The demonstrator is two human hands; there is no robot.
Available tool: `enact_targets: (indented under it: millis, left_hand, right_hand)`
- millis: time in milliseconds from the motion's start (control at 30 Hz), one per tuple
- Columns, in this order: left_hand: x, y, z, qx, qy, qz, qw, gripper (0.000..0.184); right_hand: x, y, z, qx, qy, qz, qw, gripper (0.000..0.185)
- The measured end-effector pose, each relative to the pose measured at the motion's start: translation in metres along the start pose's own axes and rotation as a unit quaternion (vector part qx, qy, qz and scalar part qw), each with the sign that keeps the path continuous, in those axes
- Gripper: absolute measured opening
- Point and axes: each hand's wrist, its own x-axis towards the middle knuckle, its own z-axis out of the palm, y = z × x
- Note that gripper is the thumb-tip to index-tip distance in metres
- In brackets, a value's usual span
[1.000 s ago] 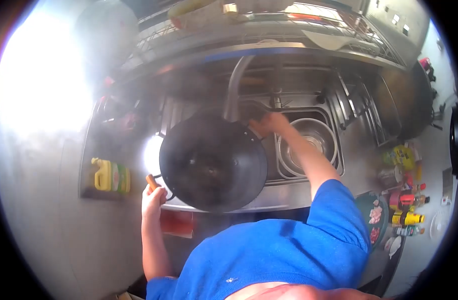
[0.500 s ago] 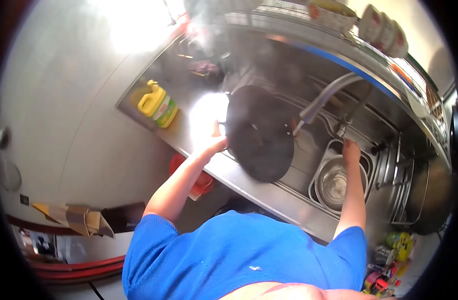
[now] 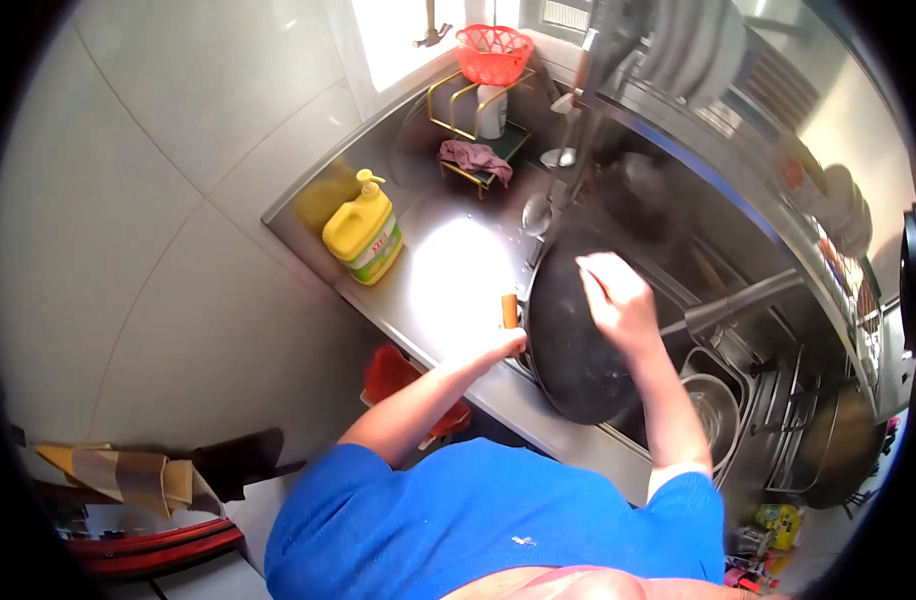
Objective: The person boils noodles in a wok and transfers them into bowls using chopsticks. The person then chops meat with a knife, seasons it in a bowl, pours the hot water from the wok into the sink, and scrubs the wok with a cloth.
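Observation:
A large black wok [image 3: 568,350] is tipped up over the sink at the middle of the view. My left hand [image 3: 511,343] is closed round its handle [image 3: 509,311], whose wooden end pokes out above my fingers. Over the wok's dark surface is my right hand [image 3: 620,300], its fingers drawn together. Anything it may hold is hidden or too small to make out. Right of the wok, a metal basin [image 3: 716,412] stands in the sink, partly covered by my right forearm. The faucet [image 3: 743,300] reaches in from the right behind that forearm.
A yellow pump bottle [image 3: 364,238] stands on the steel counter at left. Behind are a small rack [image 3: 475,130] with a purple cloth [image 3: 475,160] and a red basket [image 3: 493,55]. Dish shelves [image 3: 748,200] run above the sink. Below the counter is a red bin [image 3: 390,378].
My right hand has left the faucet and basin area and come over the wok. My left hand still grips the handle. The camera view has shifted, showing more of the back corner.

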Motion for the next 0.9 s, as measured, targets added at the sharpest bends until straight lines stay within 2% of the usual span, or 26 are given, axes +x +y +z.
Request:
enact_targets:
  millis: [67,100,133,167,200,233,300,333,367,400,467,500,533,567,600,667,700,767,800,833,867,900]
  left_hand:
    - [0.006,-0.012,-0.009,0.003,0.008,-0.016,1.000,0.018]
    - [-0.001,-0.006,-0.014,-0.036,0.008,-0.009,0.999,0.017]
    - [-0.007,-0.001,-0.017,-0.074,0.007,-0.003,0.997,0.020]
    - [0.008,-0.025,-0.020,-0.093,-0.007,0.019,0.995,0.029]
    - [0.004,-0.027,-0.026,-0.055,0.032,0.054,0.997,0.030]
    - [-0.002,-0.021,-0.028,-0.059,0.025,0.037,0.997,0.031]
    - [-0.006,-0.013,-0.033,-0.064,0.008,0.025,0.998,0.027]
    - [-0.006,-0.014,-0.033,-0.065,-0.002,0.028,0.997,0.024]
    - [-0.001,-0.023,-0.032,-0.060,0.003,0.057,0.997,0.026]
    - [-0.004,-0.015,-0.033,-0.052,0.001,0.036,0.998,0.027]
    - [-0.004,-0.012,-0.033,-0.020,0.017,0.054,0.998,0.028]
    - [-0.004,-0.012,-0.032,-0.046,0.017,0.065,0.997,0.028]
    - [-0.003,-0.014,-0.029,-0.072,0.015,0.070,0.995,0.027]
    - [0.000,-0.019,-0.029,-0.094,-0.007,0.079,0.992,0.025]
    - [0.003,-0.024,-0.028,-0.121,-0.033,0.055,0.991,0.023]
    - [0.004,-0.026,-0.026,-0.137,-0.026,0.055,0.989,0.024]
    - [0.001,-0.022,-0.026,-0.134,-0.016,0.050,0.990,0.023]
    - [0.003,-0.025,-0.028,-0.087,-0.010,0.049,0.995,0.023]
    - [0.001,-0.019,-0.026,-0.086,-0.008,0.048,0.995,0.021]
    - [-0.007,-0.010,-0.021,-0.059,0.021,0.031,0.998,0.017]
    - [-0.001,-0.016,-0.025,-0.006,-0.003,0.018,1.000,0.012]
    - [-0.006,-0.007,-0.020,-0.016,0.000,0.057,0.998,0.010]
  right_hand:
    - [0.058,0.027,0.067,-0.041,-0.069,-0.069,0.994,0.012]
    - [0.081,0.048,0.106,-0.066,-0.135,-0.065,0.987,0.012]
    - [0.101,0.071,0.146,-0.127,-0.191,-0.044,0.972,0.011]
    - [0.127,0.095,0.187,-0.186,-0.277,0.022,0.942,0.015]
    - [0.146,0.113,0.230,-0.244,-0.360,0.090,0.896,0.020]
    - [0.147,0.117,0.246,-0.248,-0.361,0.092,0.894,0.020]
    - [0.152,0.130,0.272,-0.186,-0.298,0.182,0.919,0.029]
    - [0.157,0.137,0.287,-0.184,-0.337,0.244,0.891,0.036]
    - [0.157,0.144,0.297,-0.205,-0.356,0.233,0.881,0.035]
    - [0.158,0.138,0.296,-0.225,-0.374,0.225,0.871,0.034]
    - [0.165,0.134,0.288,-0.224,-0.378,0.210,0.873,0.033]
    - [0.168,0.114,0.271,-0.017,-0.323,0.222,0.920,0.031]
    - [0.161,0.104,0.262,0.191,-0.250,0.229,0.921,0.029]
    - [0.161,0.116,0.266,-0.058,-0.336,0.203,0.918,0.025]
    - [0.158,0.109,0.251,-0.160,-0.276,0.059,0.946,0.020]
    - [0.150,0.080,0.200,-0.079,-0.199,0.066,0.975,0.016]
    - [0.142,0.064,0.169,-0.013,-0.167,0.058,0.984,0.020]
    - [0.115,0.026,0.099,0.154,-0.125,0.123,0.972,0.024]
    - [0.097,0.018,0.072,0.189,-0.113,0.140,0.965,0.022]
    - [0.075,0.002,0.037,0.223,-0.113,0.198,0.948,0.021]
    - [0.054,-0.008,0.009,0.256,-0.111,0.246,0.928,0.019]
    - [0.028,-0.008,-0.011,0.272,-0.115,0.303,0.906,0.018]
